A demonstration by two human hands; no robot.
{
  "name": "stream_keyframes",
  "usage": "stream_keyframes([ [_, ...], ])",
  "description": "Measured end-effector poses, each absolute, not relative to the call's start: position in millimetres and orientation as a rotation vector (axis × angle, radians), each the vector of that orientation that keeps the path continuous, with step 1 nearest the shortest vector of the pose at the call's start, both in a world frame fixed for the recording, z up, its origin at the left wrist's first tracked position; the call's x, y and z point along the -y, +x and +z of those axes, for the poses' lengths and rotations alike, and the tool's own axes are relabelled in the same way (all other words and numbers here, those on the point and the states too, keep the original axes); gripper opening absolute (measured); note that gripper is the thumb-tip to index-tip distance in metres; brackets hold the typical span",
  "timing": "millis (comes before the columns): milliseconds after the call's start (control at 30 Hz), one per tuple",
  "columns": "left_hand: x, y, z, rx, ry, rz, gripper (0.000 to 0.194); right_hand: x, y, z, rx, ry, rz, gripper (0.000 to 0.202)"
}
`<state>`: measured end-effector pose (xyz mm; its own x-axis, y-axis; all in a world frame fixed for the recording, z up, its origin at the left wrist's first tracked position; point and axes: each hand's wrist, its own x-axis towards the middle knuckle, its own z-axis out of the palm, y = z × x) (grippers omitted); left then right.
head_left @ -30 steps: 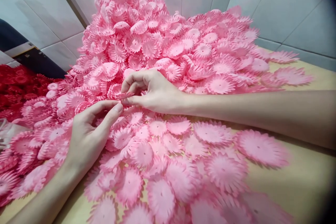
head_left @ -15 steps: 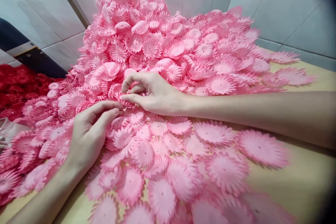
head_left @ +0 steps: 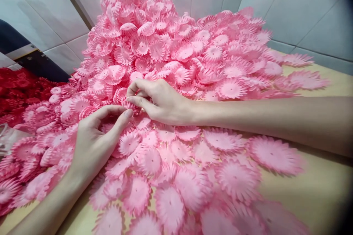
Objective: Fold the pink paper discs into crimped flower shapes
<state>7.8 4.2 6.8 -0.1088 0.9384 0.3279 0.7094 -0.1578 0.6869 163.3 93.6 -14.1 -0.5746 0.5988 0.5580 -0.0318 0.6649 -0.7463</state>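
Pink fringed flower discs (head_left: 157, 49) are heaped high at the back and spread loosely toward the front. My right hand (head_left: 158, 101) reaches in from the right, its thumb and fingers curled together low over the heap; what they hold is too small to make out. Just left of it, my left hand (head_left: 99, 136) has its thumb and forefinger tips close together near the right fingertips. Whether anything thin lies between the left fingertips cannot be seen. Pink discs lie under and around both hands.
The discs lie on a pale yellow table (head_left: 325, 176). Dark red petals (head_left: 19, 88) are piled at the left, beside a dark blue cylinder (head_left: 33, 53). Clear plastic (head_left: 9, 137) shows at the left edge. A metal strip (head_left: 75, 3) leans against the tiled wall (head_left: 303, 7).
My left thumb has moved up and right, away from the palm, toward the right fingertips. My right hand has tilted slightly, its fingers curled closer together.
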Motion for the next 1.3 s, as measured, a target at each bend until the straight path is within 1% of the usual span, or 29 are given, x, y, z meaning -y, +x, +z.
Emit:
stream_keyframes([
  [133, -4, 6, 6, -1.819, 1.895, 1.130, 0.012, -92, 163, -13, 2.088, -0.432, 0.903, 0.010],
  [267, -3, 6, 5, -1.804, 1.856, 1.177, 0.008, -93, 163, -13, 2.066, -0.379, 0.956, 0.011],
  [367, -4, 6, 7, -1.763, 1.782, 1.180, 0.006, -95, 162, -13, 2.033, -0.421, 1.015, 0.012],
  [600, -11, 3, 6, -1.738, 1.698, 1.164, 0.012, -93, 159, -12, 1.979, -0.561, 1.040, 0.015],
  [967, -14, 1, 4, -1.610, 1.570, 1.196, 0.013, -96, 158, -12, 1.950, -0.549, 1.237, 0.016],
  [1100, -14, 1, 6, -1.588, 1.592, 1.186, 0.016, -97, 157, -12, 1.934, -0.545, 1.251, 0.019],
  [1300, -12, 2, 7, -1.554, 1.609, 1.177, 0.014, -99, 153, -17, 1.784, -0.485, 1.513, 0.020],
])
